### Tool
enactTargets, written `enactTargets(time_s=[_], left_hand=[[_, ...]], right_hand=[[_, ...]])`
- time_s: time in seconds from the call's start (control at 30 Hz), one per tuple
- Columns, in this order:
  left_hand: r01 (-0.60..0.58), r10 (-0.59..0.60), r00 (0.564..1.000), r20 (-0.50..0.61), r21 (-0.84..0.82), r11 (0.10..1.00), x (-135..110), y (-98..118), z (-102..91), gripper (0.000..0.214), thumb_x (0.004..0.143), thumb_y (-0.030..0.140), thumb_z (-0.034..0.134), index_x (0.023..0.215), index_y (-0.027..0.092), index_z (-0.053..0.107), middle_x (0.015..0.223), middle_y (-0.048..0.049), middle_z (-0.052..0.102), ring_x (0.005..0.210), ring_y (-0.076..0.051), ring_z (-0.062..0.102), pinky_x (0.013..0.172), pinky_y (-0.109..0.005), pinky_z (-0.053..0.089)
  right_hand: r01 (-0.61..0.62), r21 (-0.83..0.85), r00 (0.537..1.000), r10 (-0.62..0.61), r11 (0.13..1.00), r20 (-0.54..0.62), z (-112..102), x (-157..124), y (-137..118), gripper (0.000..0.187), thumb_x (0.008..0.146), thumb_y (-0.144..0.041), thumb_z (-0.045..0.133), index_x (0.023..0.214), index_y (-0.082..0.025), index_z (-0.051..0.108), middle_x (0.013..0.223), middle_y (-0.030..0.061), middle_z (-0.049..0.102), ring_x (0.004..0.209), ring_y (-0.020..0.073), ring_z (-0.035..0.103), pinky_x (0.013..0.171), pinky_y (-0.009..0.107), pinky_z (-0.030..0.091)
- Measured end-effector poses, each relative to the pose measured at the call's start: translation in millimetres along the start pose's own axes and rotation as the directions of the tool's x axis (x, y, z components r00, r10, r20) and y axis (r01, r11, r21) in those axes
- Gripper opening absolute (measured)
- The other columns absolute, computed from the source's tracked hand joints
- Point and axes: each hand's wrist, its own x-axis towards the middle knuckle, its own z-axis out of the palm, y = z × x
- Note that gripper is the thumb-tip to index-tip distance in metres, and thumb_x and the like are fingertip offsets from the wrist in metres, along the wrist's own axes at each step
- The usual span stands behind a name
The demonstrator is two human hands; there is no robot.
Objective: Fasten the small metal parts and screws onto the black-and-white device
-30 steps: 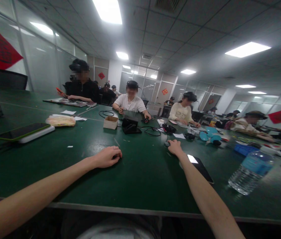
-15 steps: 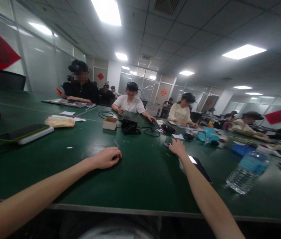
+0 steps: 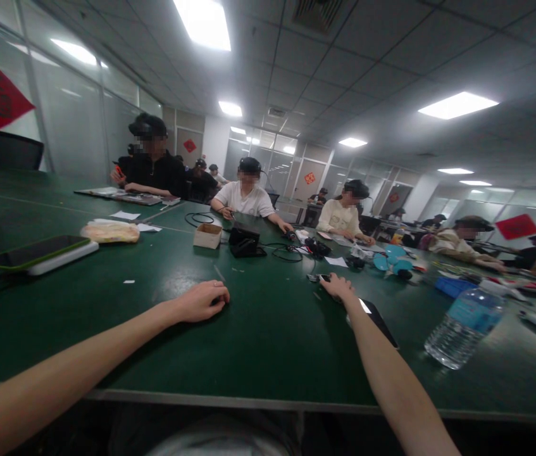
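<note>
My left hand point(image 3: 204, 301) rests on the green tabletop point(image 3: 268, 354), its fingers curled in loosely and a ring on one of them. Nothing shows between its thumb and fingers. Farther right, my right hand point(image 3: 338, 288) has its fingertips closed on a small dark object with a light edge point(image 3: 325, 277), too small to name exactly. Another small greyish piece point(image 3: 312, 277) lies just left of those fingertips. Beneath my right forearm is a black phone-like slab point(image 3: 381, 326) with a white patch on it.
A water bottle point(image 3: 462, 329) stands right of my right forearm. Ahead are an open cardboard box point(image 3: 207, 236), a black stand point(image 3: 245, 244) and cables. At left lie a green-edged phone point(image 3: 35, 250) and a wrapped packet point(image 3: 111, 232). Several people sit around the tables.
The small object at my right fingertips shows more clearly now, slightly apart from the greyish piece. My left hand keeps its pose; the whole view has shifted slightly.
</note>
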Motion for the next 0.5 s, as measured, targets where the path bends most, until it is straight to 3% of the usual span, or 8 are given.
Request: enactTargets(time_s=[0.2,0.4,0.5], left_hand=[[-0.001,0.001,1.0,-0.003,-0.01,1.0,0.0,-2.3,1.5,0.019,0.087,0.023,0.045,0.094,0.02,0.063,0.097,-0.0053,0.064,0.087,-0.019,0.06,0.074,-0.029,0.045],[-0.006,0.006,1.0,-0.002,0.007,1.0,0.7,-0.8,1.0,0.019,0.087,0.023,0.045,0.093,0.019,0.063,0.095,-0.0056,0.064,0.086,-0.019,0.06,0.075,-0.028,0.045],[-0.004,0.004,1.0,-0.002,0.013,1.0,0.8,-0.1,0.8,0.019,0.087,0.022,0.045,0.092,0.019,0.063,0.095,-0.0057,0.064,0.086,-0.019,0.059,0.075,-0.029,0.045]], right_hand=[[-0.006,0.028,1.0,0.006,1.0,0.003,1.1,2.9,1.4,0.078,0.083,-0.068,0.039,0.142,-0.018,0.037,0.139,0.0217,0.043,0.13,0.0397,0.038,0.101,0.051,0.029],[-0.035,0.051,0.999,0.035,0.998,-0.006,3.4,5.8,2.3,0.082,0.081,-0.066,0.044,0.139,-0.009,0.037,0.14,0.0241,0.042,0.13,0.0397,0.038,0.102,0.049,0.029],[-0.028,0.054,1.0,0.029,0.998,-0.007,4.0,6.9,3.1,0.083,0.081,-0.065,0.044,0.144,-0.012,0.029,0.142,0.023,0.04,0.131,0.0394,0.037,0.102,0.05,0.029]])
